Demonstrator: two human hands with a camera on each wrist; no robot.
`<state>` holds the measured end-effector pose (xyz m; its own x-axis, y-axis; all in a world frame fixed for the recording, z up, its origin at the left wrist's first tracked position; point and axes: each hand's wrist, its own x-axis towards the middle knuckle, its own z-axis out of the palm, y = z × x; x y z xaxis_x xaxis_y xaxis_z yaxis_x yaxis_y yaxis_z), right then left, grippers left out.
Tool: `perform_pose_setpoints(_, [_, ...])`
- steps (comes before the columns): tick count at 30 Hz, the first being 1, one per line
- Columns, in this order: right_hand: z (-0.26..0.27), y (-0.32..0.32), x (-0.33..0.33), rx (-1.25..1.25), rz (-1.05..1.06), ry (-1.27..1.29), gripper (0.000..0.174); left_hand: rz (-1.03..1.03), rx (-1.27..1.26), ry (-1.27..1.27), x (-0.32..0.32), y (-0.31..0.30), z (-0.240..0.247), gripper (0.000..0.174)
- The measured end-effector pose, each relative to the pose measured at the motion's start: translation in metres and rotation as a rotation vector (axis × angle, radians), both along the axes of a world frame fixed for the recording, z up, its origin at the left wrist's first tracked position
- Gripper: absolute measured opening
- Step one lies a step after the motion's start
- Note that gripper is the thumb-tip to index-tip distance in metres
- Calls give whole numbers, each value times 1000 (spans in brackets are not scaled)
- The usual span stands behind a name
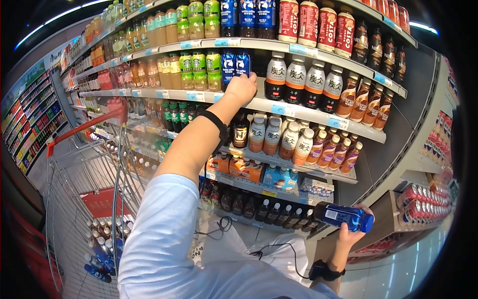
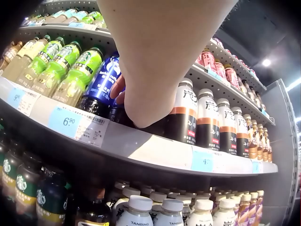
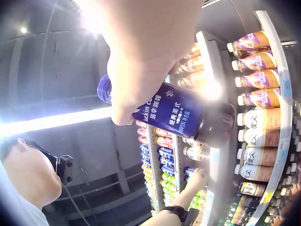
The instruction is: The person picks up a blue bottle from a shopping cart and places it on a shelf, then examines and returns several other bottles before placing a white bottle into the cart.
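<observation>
At the middle shelf my left hand [image 1: 242,89] grips a blue coffee bottle [image 1: 243,62], its fingers [image 2: 118,88] curled at the bottle's side. The hand and wrist hide much of that bottle in the left wrist view. Another blue coffee bottle [image 2: 102,84] stands upright just to its left. Low on the right, my right hand [image 1: 351,234] holds a blue-labelled coffee bottle [image 3: 181,113] with a blue cap and dark base. That bottle lies tilted nearly sideways, away from the shelves.
White-capped black and orange bottles [image 1: 296,79] stand right of the left hand, green bottles [image 1: 199,72] left of it. A shopping cart [image 1: 87,192] with several bottles inside stands at the left. Red cans [image 1: 420,202] fill a rack at the right.
</observation>
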<state>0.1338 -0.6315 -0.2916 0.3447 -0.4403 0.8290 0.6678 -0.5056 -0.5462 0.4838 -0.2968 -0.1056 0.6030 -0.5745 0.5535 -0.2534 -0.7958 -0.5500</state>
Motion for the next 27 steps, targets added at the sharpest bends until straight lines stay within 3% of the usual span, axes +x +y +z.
perform_pose_setpoints(19, [-5,1,-2,11,-12,19,81,50,23,0,4,0,-2,25])
perform_pose_setpoints(25, [-3,8,5,-39,67,20,79,-24,-44,-88,-13,1,-9,27])
perform_pose_setpoints(27, [1,16,12,0,83,32,78,-61,-122,50,-24,0,-14,22])
